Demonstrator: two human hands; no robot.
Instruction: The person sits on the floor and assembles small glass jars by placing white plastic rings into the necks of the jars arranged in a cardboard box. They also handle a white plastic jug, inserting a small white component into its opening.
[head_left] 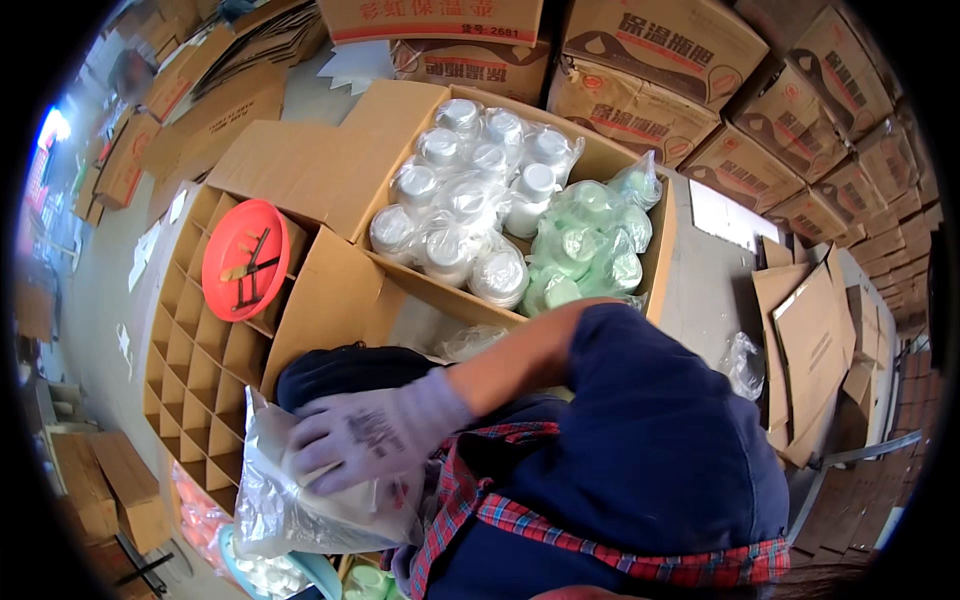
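Lilac-gloved, the right hand (pixel 365 435) is resting at seven o'clock, its fingers bending over a clear plastic bag (pixel 310 515). The fingers are looking a little blurred, so I cannot tell if they are gripping or only pressing. The left hand is not showing, and its state I cannot tell. Something whitish is filling the bag, but the right hand is covering much of it. If the fingers are pulling hard on one spot, the thin film could be tearing. Also at seven o'clock, just below the bag, a light-blue basin (pixel 322 573) is holding small white pieces (pixel 270 578); the bag's loose edge could be catching some and dragging them out.

Toward nine o'clock, a red tray (pixel 222 275) is sitting on a divided carton (pixel 205 355) and carrying thin dark pieces (pixel 262 266). Narrow cardboard walls seem to be supporting it, so a knock could be tipping it.

Farther, around twelve o'clock, an open carton (pixel 390 135) is holding white capped containers (pixel 470 205); toward two o'clock, green ones (pixel 585 240) are crowding inside clear wrapping. Farthest, flattened cardboard (pixel 815 350) is leaning at three o'clock, and printed cartons (pixel 660 50) are standing stacked at one o'clock.
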